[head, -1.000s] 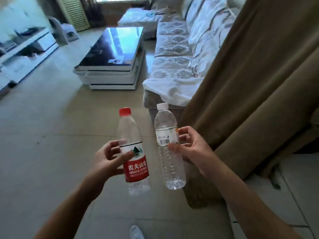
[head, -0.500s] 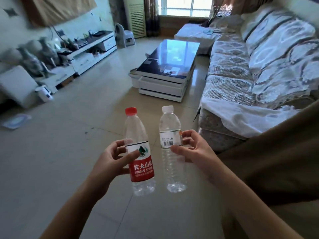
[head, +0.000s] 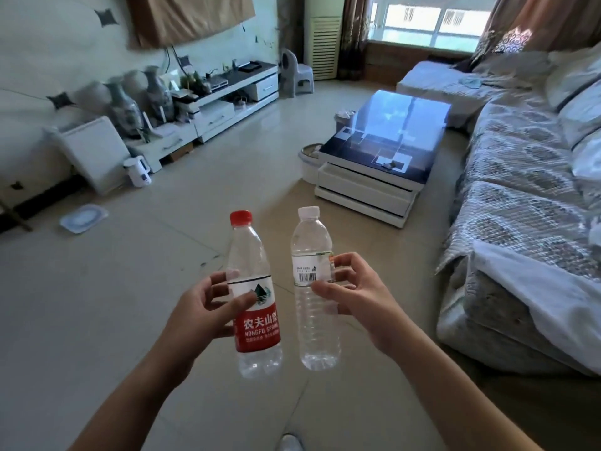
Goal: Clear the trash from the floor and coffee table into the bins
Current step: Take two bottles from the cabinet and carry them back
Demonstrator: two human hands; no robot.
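My left hand [head: 201, 307] grips a clear plastic bottle with a red cap and red label [head: 255, 294], held upright in front of me. My right hand [head: 354, 294] grips a second clear bottle with a white cap and white barcode label [head: 313, 288], also upright, just right of the first. Ahead stands the glossy black-topped coffee table [head: 387, 148] with a small dark scrap [head: 392, 164] near its front edge. Two bins stand at the table's left side: a white one [head: 309, 157] near its front corner and a grey one [head: 344, 117] further back. A pale flat wrapper [head: 84, 218] lies on the floor at left.
A patterned sofa [head: 527, 190] runs along the right. A white TV cabinet [head: 214, 105] with vases lines the left wall, with a white board [head: 94, 151] and a kettle [head: 138, 170] beside it. Open tiled floor [head: 195, 196] lies between. A plastic stool [head: 294, 73] stands at the back.
My view has swung left, away from the brown curtain, bringing the TV cabinet, floor wrapper and bins into sight. Both hands keep the bottles upright in about the same pose.
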